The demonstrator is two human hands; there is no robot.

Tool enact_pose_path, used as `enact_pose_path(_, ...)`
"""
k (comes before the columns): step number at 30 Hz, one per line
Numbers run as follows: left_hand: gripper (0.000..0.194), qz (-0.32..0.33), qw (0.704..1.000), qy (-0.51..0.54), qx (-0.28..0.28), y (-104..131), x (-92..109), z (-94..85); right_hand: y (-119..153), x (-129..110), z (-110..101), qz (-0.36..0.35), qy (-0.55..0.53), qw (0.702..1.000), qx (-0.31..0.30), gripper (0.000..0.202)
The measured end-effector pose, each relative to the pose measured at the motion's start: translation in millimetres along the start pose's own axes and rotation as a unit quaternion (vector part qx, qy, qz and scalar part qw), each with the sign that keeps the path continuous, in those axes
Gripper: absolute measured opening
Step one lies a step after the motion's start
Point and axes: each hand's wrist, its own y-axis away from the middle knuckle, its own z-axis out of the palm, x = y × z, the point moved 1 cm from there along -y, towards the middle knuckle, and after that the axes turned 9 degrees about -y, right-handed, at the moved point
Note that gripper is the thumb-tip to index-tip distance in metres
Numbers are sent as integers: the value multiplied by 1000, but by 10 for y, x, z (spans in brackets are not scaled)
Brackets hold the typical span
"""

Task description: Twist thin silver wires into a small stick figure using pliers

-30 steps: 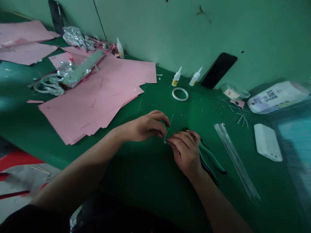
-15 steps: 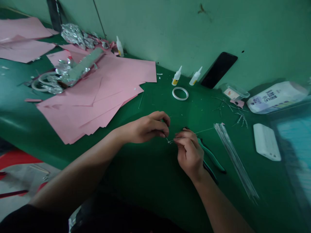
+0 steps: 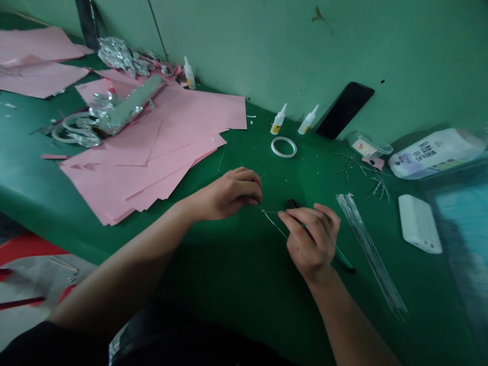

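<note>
Between my hands runs a thin silvery wire [image 3: 273, 220] with a small twisted spot near the left fingertips. My left hand [image 3: 241, 192] pinches it at that end, fingers curled. My right hand [image 3: 310, 234] pinches a strand between thumb and index finger, while another strand slants down toward the palm side. Under the right hand lie pliers with green handles [image 3: 344, 259], mostly covered by the hand. A bundle of straight silvery wires [image 3: 371, 254] lies to the right of them. Short twisted wire pieces [image 3: 378, 189] rest farther back.
Pink paper sheets [image 3: 171, 132] spread over the left of the green table [image 3: 229, 295], with crumpled foil [image 3: 122, 57] behind. Small glue bottles [image 3: 278, 120], a white tape roll [image 3: 284, 147] and a black phone [image 3: 345, 111] stand toward the wall. A white box-shaped device [image 3: 419, 223] lies right.
My right hand has shifted right and opened out somewhat, drawing a strand away from the twisted spot. The left hand has risen slightly. A second strand now slants down between them.
</note>
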Motion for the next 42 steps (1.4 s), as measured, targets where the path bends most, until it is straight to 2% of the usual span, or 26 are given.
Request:
enact_pose_path(3, 19, -27, 997, -68, -7, 30, -131, 32, -10, 21, 25, -22, -29, 996, -81, 31)
enact_pose_path(6, 21, -35, 992, -108, -45, 56, -232, 61, 14, 23, 91, -11, -47, 984, -169, 38)
enact_pose_path(9, 21, -23, 992, -99, -73, 60, -249, 73, 52, 9, 155, 22, -68, 975, -210, 34)
enact_pose_path(13, 21, -3, 994, -91, -66, 31, -149, 83, 67, -16, 196, 81, -102, 974, -184, 21)
enact_pose_path(17, 20, 22, 993, -106, -44, 4, -37, 108, 43, -50, 191, 98, -111, 974, -170, 17)
enact_pose_path(23, 22, 50, 984, -170, -19, 17, 60, 71, -1, -91, 123, 84, -113, 978, -151, 17)
enact_pose_path(26, 27, 70, 973, -219, -17, 24, 135, 26, -19, -113, 95, 82, -97, 981, -149, 14)
enact_pose_path(31, 23, 101, 953, -284, 12, 12, 269, -27, -48, -127, 71, 85, -84, 984, -135, 16)
enact_pose_path(36, 22, 108, 943, -313, 36, -6, 330, -40, -65, -115, 50, 73, -71, 987, -124, 15)
enact_pose_path(42, 18, 133, 925, -349, 65, -6, 379, -26, -50, -141, 40, 60, -6, 992, -111, 8)
